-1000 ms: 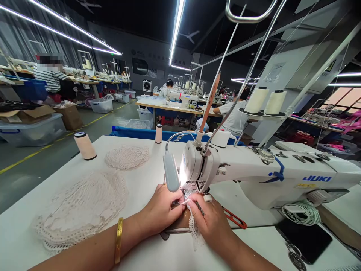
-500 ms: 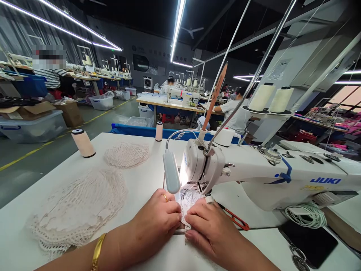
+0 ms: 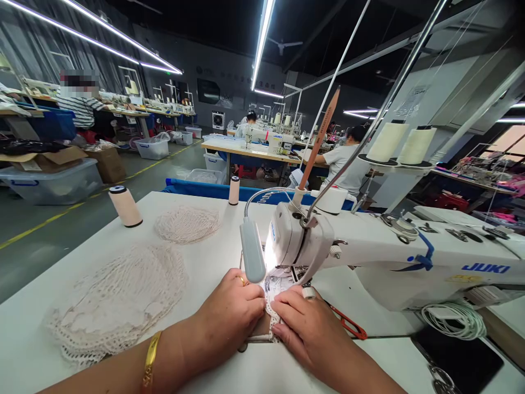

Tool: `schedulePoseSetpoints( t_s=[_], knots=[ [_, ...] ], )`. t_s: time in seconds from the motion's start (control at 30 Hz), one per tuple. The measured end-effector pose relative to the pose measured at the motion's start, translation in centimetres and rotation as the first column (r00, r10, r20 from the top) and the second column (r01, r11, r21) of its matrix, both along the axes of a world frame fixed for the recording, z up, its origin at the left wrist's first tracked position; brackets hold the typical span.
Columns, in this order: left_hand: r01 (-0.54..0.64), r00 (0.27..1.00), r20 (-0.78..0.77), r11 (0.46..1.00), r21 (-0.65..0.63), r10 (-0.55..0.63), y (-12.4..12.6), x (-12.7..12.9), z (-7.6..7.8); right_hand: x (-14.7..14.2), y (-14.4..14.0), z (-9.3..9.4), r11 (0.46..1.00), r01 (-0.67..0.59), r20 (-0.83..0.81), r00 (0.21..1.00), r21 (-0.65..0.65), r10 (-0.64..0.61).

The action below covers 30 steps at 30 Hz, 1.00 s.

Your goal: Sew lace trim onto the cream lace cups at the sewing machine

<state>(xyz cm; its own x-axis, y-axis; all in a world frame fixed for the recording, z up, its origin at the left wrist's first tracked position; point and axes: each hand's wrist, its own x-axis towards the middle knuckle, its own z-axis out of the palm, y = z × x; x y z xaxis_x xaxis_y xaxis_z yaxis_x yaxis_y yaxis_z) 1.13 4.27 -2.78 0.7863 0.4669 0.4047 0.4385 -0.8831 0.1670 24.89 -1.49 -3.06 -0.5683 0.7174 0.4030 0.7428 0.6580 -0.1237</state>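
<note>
Under the needle end of the sewing machine (image 3: 283,235), a strip of white lace (image 3: 272,313) is spread, its near end left hanging toward the table's front edge between two bare hands. Its left border is met by the left hand (image 3: 232,309), whose fingers are curled in; whether the lace is pinched there cannot be told, as the thumb is hidden. Its right border is touched by the fingertips of the right hand (image 3: 305,328), the thumb held a little apart from the fingers; a firm grip cannot be made out here either. A gold ring (image 3: 241,280) and a gold bangle (image 3: 151,358) are worn on the left side. The work is lit by a small grey lamp (image 3: 252,250) just above the left hand.

On the white table (image 3: 205,262) to the left, a large lace pile (image 3: 123,301) is laid nearer, and a smaller lace pile (image 3: 188,223) farther off. Two pale pink spools (image 3: 125,206) are stood beyond them. Beside the right hand, an orange-handled tool (image 3: 348,323) is partly covered. Farther back, a co-worker in stripes (image 3: 77,109) is seen at another table.
</note>
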Motion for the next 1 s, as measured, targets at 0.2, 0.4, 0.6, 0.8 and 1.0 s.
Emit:
schedulePoseSetpoints(
  t_s=[0.2,0.4,0.6,0.8,1.0],
  knots=[
    [-0.012,1.0,-0.005,1.0,0.014,0.012,0.3,-0.1,-0.5,0.5,-0.2,0.1,0.999,0.026,0.004,1.0,-0.032,-0.026],
    [0.022,1.0,0.02,1.0,0.022,-0.022,-0.1,-0.2,-0.7,1.0,-0.4,0.3,0.998,0.001,0.033,0.999,-0.058,0.001],
    [0.037,0.999,0.013,0.999,0.012,-0.037,-0.2,-0.5,-0.7,1.7,-0.2,1.0,0.991,0.057,0.057,0.997,-0.118,-0.05],
    [0.054,0.997,0.045,0.998,0.034,-0.055,-0.2,-0.4,-1.0,2.9,-0.3,1.5,0.989,0.066,0.03,0.998,-0.131,-0.063],
    [0.073,0.994,0.08,0.996,0.052,-0.077,-0.6,-0.4,-0.9,1.4,-0.6,1.2,0.984,-0.099,-0.071,0.993,-0.151,0.089]
  ],
)
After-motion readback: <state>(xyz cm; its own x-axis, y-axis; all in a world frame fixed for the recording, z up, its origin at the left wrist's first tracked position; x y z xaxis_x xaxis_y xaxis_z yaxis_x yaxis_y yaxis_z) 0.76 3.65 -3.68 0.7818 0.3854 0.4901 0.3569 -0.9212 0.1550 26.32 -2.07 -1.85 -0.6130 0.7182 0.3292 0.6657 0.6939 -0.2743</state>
